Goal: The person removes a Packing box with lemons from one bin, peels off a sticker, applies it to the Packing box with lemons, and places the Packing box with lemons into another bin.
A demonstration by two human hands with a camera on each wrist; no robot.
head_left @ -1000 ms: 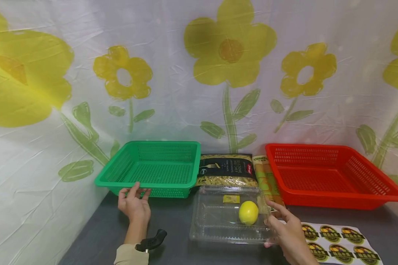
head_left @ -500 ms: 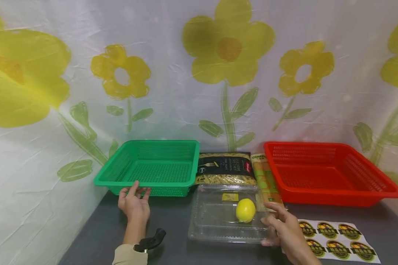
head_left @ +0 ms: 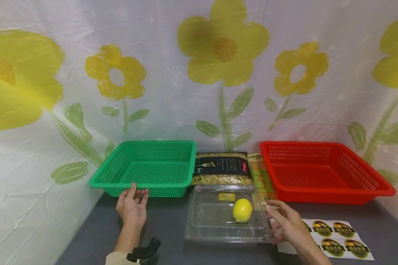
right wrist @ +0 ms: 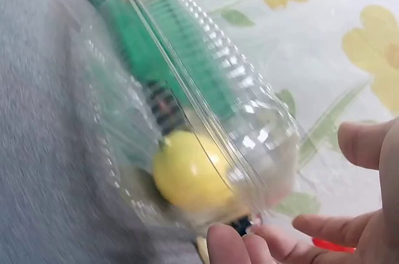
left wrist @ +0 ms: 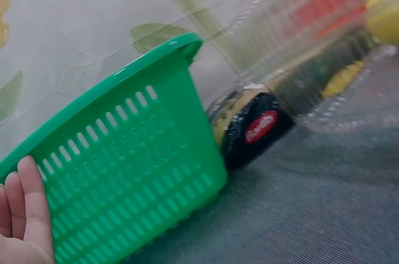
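A clear plastic clamshell box [head_left: 212, 230] lies on the dark table, with a yellow lemon [head_left: 242, 210] and a small yellow packet [head_left: 226, 197] showing through the plastic. My right hand [head_left: 288, 224] is at the box's right edge. In the right wrist view its fingers are spread, with the thumb [right wrist: 368, 144] well apart from the box. My left hand [head_left: 132, 206] touches the front rim of the green basket [head_left: 146, 191]. Seen from the left wrist, straight fingers [left wrist: 34, 208] lie against the basket's slotted side [left wrist: 134, 151].
A bag of pasta [head_left: 220, 167] lies behind the box, beside a green and orange packet [head_left: 263, 176]. The red basket [head_left: 318, 195] stands at the back right. A sheet of round stickers [head_left: 343, 243] lies at the right, partly behind the right hand. A flower-printed sheet [head_left: 166, 110] hangs behind.
My right hand has eased a little rightward off the edge of the box and partly covers the sticker sheet. The head view has shifted slightly. The left hand keeps its place at the basket.
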